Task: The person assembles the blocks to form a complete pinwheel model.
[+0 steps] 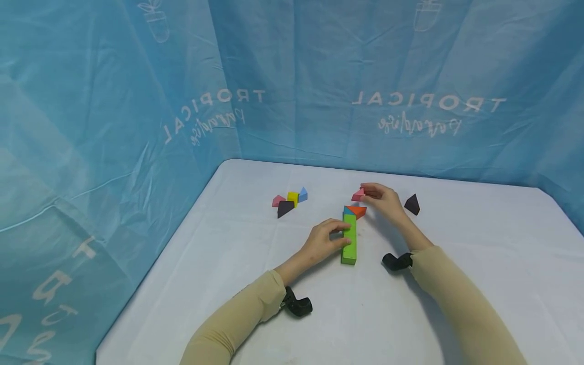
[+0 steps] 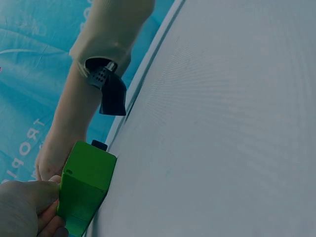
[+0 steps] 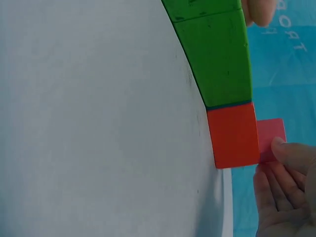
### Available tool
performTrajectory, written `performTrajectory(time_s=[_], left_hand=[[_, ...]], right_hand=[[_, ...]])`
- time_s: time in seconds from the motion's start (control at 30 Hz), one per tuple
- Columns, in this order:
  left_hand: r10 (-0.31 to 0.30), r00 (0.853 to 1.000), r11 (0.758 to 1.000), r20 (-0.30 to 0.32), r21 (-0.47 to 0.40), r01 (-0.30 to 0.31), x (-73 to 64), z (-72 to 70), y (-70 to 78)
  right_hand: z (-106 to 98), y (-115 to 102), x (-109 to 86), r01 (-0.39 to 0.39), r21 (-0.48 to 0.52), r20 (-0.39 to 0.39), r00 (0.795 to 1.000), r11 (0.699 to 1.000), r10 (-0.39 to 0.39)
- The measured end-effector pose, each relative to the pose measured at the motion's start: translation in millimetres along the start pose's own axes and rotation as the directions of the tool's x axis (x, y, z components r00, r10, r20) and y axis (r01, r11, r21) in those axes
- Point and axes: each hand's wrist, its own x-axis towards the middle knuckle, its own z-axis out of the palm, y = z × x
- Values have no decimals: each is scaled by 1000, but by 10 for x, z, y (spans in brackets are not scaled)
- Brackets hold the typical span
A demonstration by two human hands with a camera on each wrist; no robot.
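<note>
Blue cloth is hung behind the white tabletop and down its left side. Tan sleeves are worn, and are seen coming in from 5 and 7 o'clock. The left hand is placed at 9 o'clock of a long green bar; its grip is partly wide, and the bar is touched by thumb and fingertips set apart. The right hand is placed past the bar, between 1 and 2 o'clock; its grip is narrow, and a pink block is pinched in it. Whether that block is lifted cannot be told. From the bar, one black block is found at 2 o'clock and another dark block at 10 o'clock. An orange block and a small blue block are set at the bar's 12 o'clock end, just below the pink one. Beside the dark block, yellow, light blue and second pink pieces are bunched.
</note>
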Motion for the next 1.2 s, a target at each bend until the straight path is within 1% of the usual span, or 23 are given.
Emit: performTrajectory(time_s=[0.1,0.27,0.37,0.47,0.6,0.8,1.0,1.2], left_hand=[[0,1000,1000,5,-2,0,-4,1,12],[-1,1000,1000,3,-8,1,-6,1,22],[-4,1000,1000,-1,-12,4,-9,-3,27],[-3,1000,1000,-1,-15,3,-14,-6,32],[0,1000,1000,3,-14,0,-18,-7,32],[-1,1000,1000,-3,-9,1,-18,-15,34],[5,1000,1000,-5,-1,-6,-16,-10,20],[20,1000,1000,-12,-1,-20,-11,1,3]], right_hand=[[40,-27,13,-12,-6,20,1000,1000,12],[85,-34,47,-66,-8,55,996,998,66],[100,-18,76,-112,7,90,990,994,110],[102,6,105,-145,34,134,981,989,139],[97,25,135,-168,62,180,971,984,155],[80,29,162,-181,65,227,960,981,162],[66,44,163,-189,79,240,957,979,165],[97,54,172,-194,95,210,963,976,171]])
